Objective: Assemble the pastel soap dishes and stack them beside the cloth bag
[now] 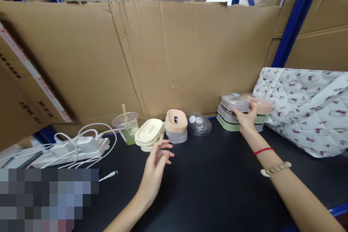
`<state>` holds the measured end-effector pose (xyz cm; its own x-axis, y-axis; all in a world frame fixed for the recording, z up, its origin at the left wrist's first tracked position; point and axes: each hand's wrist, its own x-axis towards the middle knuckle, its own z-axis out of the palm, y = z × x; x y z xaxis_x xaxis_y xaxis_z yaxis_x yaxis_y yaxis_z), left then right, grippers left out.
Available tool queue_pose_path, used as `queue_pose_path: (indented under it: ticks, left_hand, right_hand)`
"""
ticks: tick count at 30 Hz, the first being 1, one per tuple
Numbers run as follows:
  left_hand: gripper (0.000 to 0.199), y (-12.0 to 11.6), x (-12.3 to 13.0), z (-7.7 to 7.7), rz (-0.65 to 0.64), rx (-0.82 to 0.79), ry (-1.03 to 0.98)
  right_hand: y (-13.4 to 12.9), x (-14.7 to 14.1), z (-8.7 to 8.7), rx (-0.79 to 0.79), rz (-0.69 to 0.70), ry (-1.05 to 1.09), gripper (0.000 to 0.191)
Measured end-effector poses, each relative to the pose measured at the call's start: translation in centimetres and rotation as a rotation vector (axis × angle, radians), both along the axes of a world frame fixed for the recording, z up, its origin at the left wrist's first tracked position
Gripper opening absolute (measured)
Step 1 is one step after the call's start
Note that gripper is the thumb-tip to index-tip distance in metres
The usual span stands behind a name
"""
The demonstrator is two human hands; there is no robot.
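Note:
At the right, my right hand (pixel 247 119) has its thumb and fingers round the near corner of a grey box with a clear lid (pixel 235 103), on top of a stack. Another grey box (pixel 227 115) and a green box (pixel 227 124) are under it. Beside that stack stands a second one, topped by a peach box (pixel 263 106). My left hand (pixel 159 159) hovers over the black table with its fingers apart, holding nothing. Just beyond it are cream lids (pixel 150 131) in a pile and a peach frame-like piece (pixel 176 120) on grey ones (pixel 178 137).
Clear plastic lids (pixel 200 124) lie at the back middle. A plastic cup of green drink (pixel 127 130) stands left of the cream lids. Farther left are a power strip (pixel 81 148) and white cables. A quilted white bag (pixel 307 112) rests at right, before a cardboard wall (pixel 190 58).

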<state>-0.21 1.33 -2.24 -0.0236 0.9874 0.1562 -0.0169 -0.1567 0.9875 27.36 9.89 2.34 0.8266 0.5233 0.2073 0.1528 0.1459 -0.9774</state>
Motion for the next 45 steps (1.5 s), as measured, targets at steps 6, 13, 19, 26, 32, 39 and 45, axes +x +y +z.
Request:
queue_pose_path:
  ticks: [6, 13, 19, 26, 32, 39, 45]
  left_hand:
    - [0.036, -0.2, -0.2, -0.3, -0.011, 0.153, 0.208]
    - [0.025, -0.3, -0.4, -0.7, 0.025, 0.355, 0.413]
    - [0.032, 1.4, -2.3, -0.8, 0.267, 0.705, 0.901]
    - [0.045, 3.5, -4.3, -1.9, 0.461, 0.245, 1.266]
    - [0.029, 3.3, -3.9, -0.8, 0.347, 0.176, 1.332]
    - [0.015, 3.7, -4.7, 0.2, 0.437, 0.018, 0.985]
    - [0.055, 4.4, -5.0, 0.6, 0.456, -0.148, 0.671]
  right_hand:
    - [-0.1, -0.4, 0.4, -0.073, -0.079, 0.005, 0.081]
    - [0.1, 0.1, 0.4, 0.031, -0.022, -0.051, 0.086]
    - [-0.5, -2.4, -1.0, 0.267, -0.046, -0.746, 0.040]
    - [-1.4, -7.6, -6.0, 0.206, 0.634, -1.558, 0.048]
    - [-1.4, -8.0, -7.3, 0.067, 0.807, -1.378, 0.046]
    - [-2.0, -8.6, -7.0, 0.023, 0.815, -1.193, 0.033]
    - [-1.8, -8.8, -7.1, 0.209, 0.751, -1.328, 0.034]
